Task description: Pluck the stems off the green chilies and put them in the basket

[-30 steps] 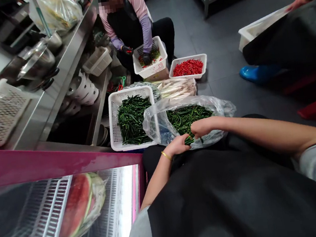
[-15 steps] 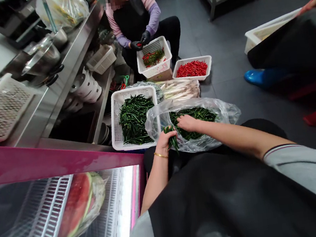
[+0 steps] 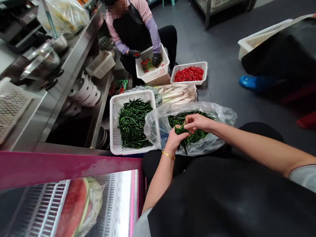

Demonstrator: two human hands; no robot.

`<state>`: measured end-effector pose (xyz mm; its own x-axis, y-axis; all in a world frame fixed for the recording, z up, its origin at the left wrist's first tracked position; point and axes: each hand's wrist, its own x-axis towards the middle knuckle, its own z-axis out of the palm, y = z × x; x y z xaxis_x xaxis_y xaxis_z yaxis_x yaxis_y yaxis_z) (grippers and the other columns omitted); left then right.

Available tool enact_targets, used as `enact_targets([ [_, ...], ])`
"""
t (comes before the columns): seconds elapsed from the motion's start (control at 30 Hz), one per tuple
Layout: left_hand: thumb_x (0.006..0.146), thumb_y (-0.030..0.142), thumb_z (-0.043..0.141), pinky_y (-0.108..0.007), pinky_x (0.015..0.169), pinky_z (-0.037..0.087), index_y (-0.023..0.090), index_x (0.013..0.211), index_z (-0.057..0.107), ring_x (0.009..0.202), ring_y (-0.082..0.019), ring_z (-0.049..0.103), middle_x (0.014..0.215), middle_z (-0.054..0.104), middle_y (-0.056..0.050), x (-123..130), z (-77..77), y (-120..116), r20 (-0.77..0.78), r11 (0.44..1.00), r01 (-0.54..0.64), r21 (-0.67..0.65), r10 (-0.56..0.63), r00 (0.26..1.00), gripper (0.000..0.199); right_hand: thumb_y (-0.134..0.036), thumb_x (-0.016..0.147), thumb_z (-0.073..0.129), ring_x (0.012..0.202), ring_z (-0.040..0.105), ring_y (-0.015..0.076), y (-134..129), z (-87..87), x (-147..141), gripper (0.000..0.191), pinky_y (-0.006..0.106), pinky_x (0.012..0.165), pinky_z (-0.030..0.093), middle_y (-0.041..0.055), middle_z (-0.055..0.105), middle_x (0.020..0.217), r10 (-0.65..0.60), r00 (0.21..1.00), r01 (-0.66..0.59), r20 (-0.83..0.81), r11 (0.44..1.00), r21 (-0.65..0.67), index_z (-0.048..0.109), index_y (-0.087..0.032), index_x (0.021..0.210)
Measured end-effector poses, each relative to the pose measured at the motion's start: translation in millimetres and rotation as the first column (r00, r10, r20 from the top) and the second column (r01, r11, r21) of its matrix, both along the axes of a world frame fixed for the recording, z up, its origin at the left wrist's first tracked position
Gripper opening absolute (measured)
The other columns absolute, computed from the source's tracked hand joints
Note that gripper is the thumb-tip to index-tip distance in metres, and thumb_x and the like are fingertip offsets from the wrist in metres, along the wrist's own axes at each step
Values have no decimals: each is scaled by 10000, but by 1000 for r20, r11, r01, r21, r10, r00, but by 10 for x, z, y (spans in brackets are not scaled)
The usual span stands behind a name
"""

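My left hand (image 3: 174, 139) is closed around a bunch of green chillies (image 3: 185, 146), whose ends hang below the fingers. Thumb and fingers pinched, my right hand (image 3: 197, 122) meets the top of that bunch; whatever is between its fingertips is too small to make out. Both hands are over an open clear plastic bag (image 3: 227, 117) with more green chillies (image 3: 196, 136) inside. Left of the bag stands a white perforated basket (image 3: 114, 139) holding a heap of green chillies (image 3: 135, 123).
Beyond the bag lie pale leek-like stalks (image 3: 178, 93) and a basket of red chillies (image 3: 189, 74). A co-worker (image 3: 132, 27) in black gloves sits behind another white basket (image 3: 155, 74). A steel counter (image 3: 55, 104) and pink-edged glass case (image 3: 65, 164) flank the left.
My hands have come together, the left moving right with its bunch and the right lifting from the bag to meet it. The co-worker's hands have parted, one reaching into the basket.
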<state>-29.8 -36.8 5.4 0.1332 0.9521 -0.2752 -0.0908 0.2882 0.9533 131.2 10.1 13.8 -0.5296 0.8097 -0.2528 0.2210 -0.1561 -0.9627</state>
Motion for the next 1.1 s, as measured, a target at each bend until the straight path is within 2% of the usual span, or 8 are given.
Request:
enact_targets([
  [0.17, 458, 171, 791, -232, 603, 353, 142, 703, 540, 590, -82, 456, 626, 532, 51, -34, 57, -195, -194, 995, 27, -92, -45, 980, 353, -192, 809, 472, 697, 597, 143, -101, 52, 78, 174, 237, 599, 375, 43, 642, 840, -82, 819, -280, 568, 808, 519, 644, -201, 794],
  [0.33, 491, 261, 818, -248, 664, 436, 147, 830, 581, 663, -114, 554, 742, 613, 11, -666, 627, -53, -264, 976, -195, 99, 214, 940, 429, -212, 863, 444, 846, 640, 206, 64, 16, 334, 289, 264, 651, 401, 87, 658, 1016, -122, 590, -375, 798, 834, 405, 671, -235, 1041],
  [0.5, 537, 275, 774, -325, 736, 490, 127, 970, 585, 738, -164, 597, 829, 636, -31, -1601, 1055, 504, -475, 747, -534, 396, 664, 578, 496, -275, 883, 475, 917, 644, 235, 54, -45, 481, 315, 302, 724, 451, 117, 637, 1091, -156, 614, -356, 774, 820, 448, 618, -214, 1157],
  [0.6, 530, 252, 767, -396, 841, 481, 114, 1014, 569, 896, -243, 617, 922, 645, -88, -1854, 1065, 805, -638, 777, -499, 383, 613, 466, 541, -279, 885, 491, 921, 645, 219, 15, -39, 538, 283, 283, 742, 457, 108, 638, 1088, -143, 645, -342, 750, 825, 451, 632, -220, 1122],
  [0.8, 582, 311, 702, -527, 992, 372, 37, 1198, 488, 1213, -411, 452, 1202, 537, -253, -1805, 1089, 1043, -814, 736, -434, 519, 581, 12, 708, -289, 896, 488, 920, 638, 210, 37, 9, 847, 269, 287, 760, 461, 100, 636, 1076, -220, 707, -230, 672, 827, 513, 631, -217, 1113],
  [0.9, 704, 358, 605, -484, 1039, 347, 60, 1281, 455, 1237, -355, 447, 1270, 515, -220, -1381, 1087, 947, -747, 742, -194, 641, 662, 61, 666, -277, 919, 447, 898, 636, 192, 35, 6, 881, 259, 281, 768, 458, 91, 643, 1040, -260, 762, -168, 593, 805, 569, 648, -205, 1066],
  [0.97, 768, 393, 564, -432, 1014, 388, 110, 1300, 463, 1206, -306, 484, 1278, 526, -180, -905, 1013, 774, -721, 746, -26, 666, 651, 238, 610, -271, 930, 418, 888, 639, 185, 34, -11, 784, 273, 273, 760, 459, 89, 647, 1022, -230, 802, -181, 551, 786, 591, 656, -198, 1042],
  [1.1, 772, 337, 614, -373, 1014, 392, 212, 1197, 574, 1144, -255, 541, 1225, 589, -121, 108, 661, 302, -815, 790, 441, 427, 125, 565, 445, -241, 890, 470, 878, 651, 221, 66, -63, 578, 248, 286, 720, 472, 113, 656, 997, -12, 779, -396, 628, 766, 506, 667, -179, 1027],
])
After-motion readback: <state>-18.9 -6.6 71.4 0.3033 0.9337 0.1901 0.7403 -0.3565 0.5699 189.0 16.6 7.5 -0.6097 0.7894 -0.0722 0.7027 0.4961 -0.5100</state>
